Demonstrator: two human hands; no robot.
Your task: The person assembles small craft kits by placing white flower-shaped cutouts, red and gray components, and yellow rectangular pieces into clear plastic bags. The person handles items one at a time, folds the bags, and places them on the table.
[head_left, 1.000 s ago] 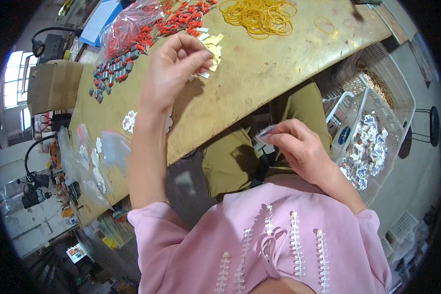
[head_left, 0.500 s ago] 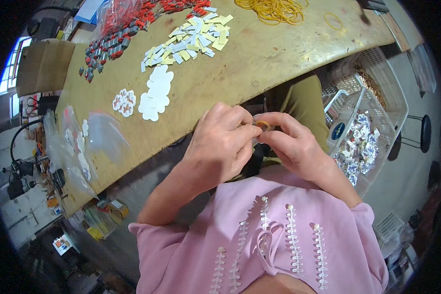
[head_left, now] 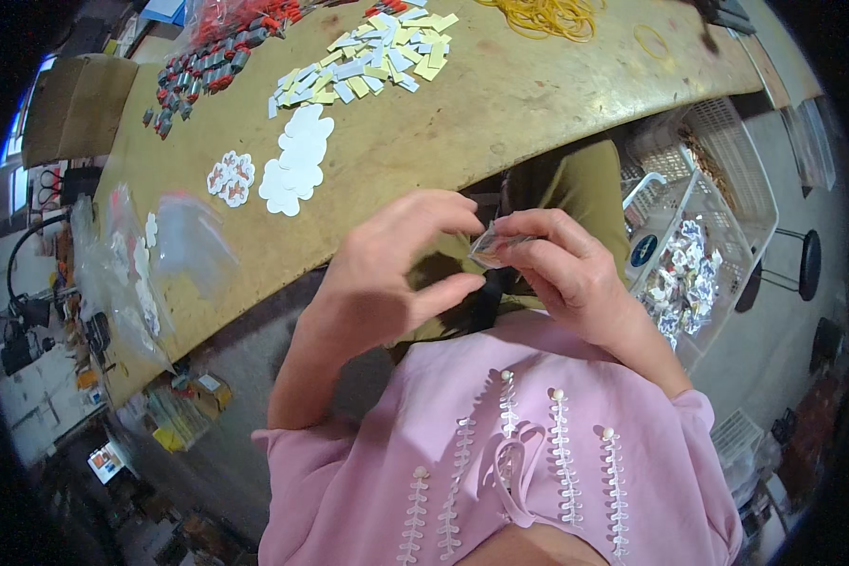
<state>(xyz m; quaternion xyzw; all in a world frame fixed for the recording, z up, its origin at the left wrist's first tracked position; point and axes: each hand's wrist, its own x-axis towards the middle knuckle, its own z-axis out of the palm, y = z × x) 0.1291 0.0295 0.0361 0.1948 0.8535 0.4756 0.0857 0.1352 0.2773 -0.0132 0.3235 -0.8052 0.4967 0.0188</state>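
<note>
My right hand (head_left: 575, 278) pinches a small clear packet (head_left: 493, 247) between closed fingers, just off the surface (head_left: 500, 104) edge. My left hand (head_left: 396, 274) hovers at its 9 o'clock, fingers curled open, barely touching the packet.

Worn tan wooden worktable (head_left: 500, 104), surface scuffed. Far edge: heap of red-and-grey small parts (head_left: 212, 57); beside it, scatter of yellow and white paper tags (head_left: 368, 61). Yellow rubber bands (head_left: 547, 14) piled top right. White flower-shaped card cutouts (head_left: 297, 160) stacked mid-table. Clear plastic bags (head_left: 151, 264) at left end. White mesh plastic basket (head_left: 717, 217) beside table, holding silvery packets (head_left: 679, 274).
</note>
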